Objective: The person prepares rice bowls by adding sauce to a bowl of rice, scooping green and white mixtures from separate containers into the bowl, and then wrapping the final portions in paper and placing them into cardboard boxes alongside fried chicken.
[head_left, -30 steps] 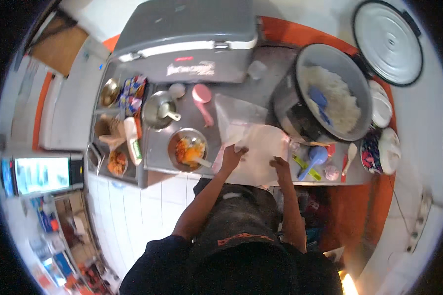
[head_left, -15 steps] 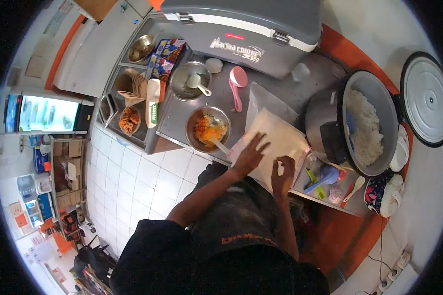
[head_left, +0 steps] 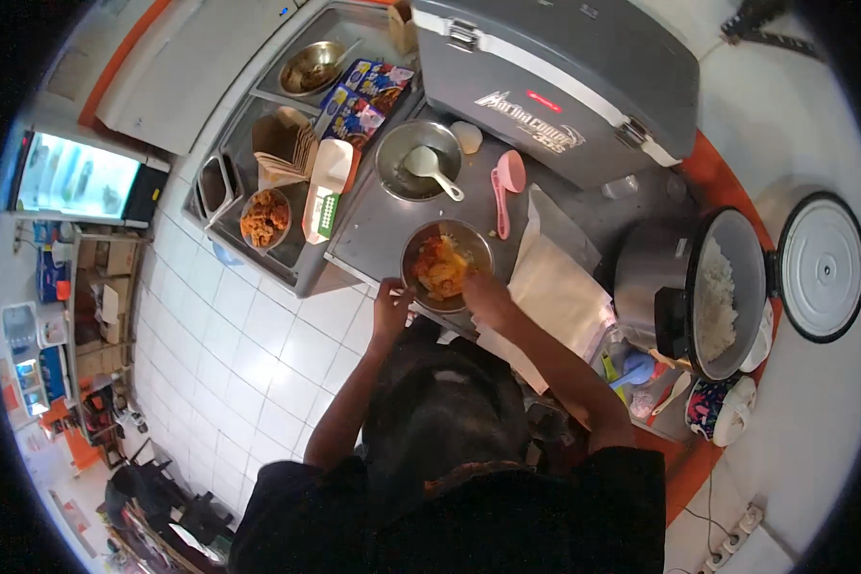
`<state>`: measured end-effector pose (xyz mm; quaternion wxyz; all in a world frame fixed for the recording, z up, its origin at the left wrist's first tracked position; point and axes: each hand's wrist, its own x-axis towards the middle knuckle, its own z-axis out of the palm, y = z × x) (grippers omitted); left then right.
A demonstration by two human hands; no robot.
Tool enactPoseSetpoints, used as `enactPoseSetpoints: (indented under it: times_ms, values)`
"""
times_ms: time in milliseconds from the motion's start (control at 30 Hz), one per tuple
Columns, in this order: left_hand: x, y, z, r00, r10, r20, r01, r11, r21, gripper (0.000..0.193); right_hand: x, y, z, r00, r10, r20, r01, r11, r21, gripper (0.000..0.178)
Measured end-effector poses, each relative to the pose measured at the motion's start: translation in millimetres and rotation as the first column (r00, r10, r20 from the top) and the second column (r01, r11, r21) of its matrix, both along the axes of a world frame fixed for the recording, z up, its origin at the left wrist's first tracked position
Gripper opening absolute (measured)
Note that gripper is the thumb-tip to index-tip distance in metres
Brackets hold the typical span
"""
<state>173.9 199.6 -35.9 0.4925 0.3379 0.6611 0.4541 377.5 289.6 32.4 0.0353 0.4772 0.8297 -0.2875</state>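
Observation:
A metal bowl (head_left: 413,260) with orange-red and yellow food (head_left: 441,267) in it stands at the counter's front edge. My left hand (head_left: 392,308) is at its left rim, with the fingers closed on the edge. My right hand (head_left: 488,295) is closed at the bowl's right side, where a white-handled spoon lay; the hand now hides the spoon. Right of the bowl lies a sheet of brown wrapping paper (head_left: 562,292). Behind stands a second metal bowl (head_left: 397,177) with a white scoop (head_left: 432,170) in it, and beside that lies a pink ladle (head_left: 503,196).
A large grey cooler box (head_left: 555,105) stands at the back. On the right is an open rice cooker (head_left: 646,292) with white rice. Fried pieces in a bowl (head_left: 265,218), paper boxes (head_left: 285,143) and blue packets (head_left: 364,100) are at the left. Blue and green utensils (head_left: 631,368) lie front right.
Both hands have left the wrapping paper and moved left to the food bowl. The right hand covers the spoon handle; the food looks redder. My view has shifted.

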Motion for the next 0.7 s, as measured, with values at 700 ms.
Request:
enactPoseSetpoints:
  times_ms: [700]
  values:
    - [-12.9,140.7,-12.0,0.785,-0.474,-0.398,0.546,0.834,0.083,0.022,8.6,-34.7,-18.7,0.977,-0.067,0.203,0.077,0.996,-0.038,0.025]
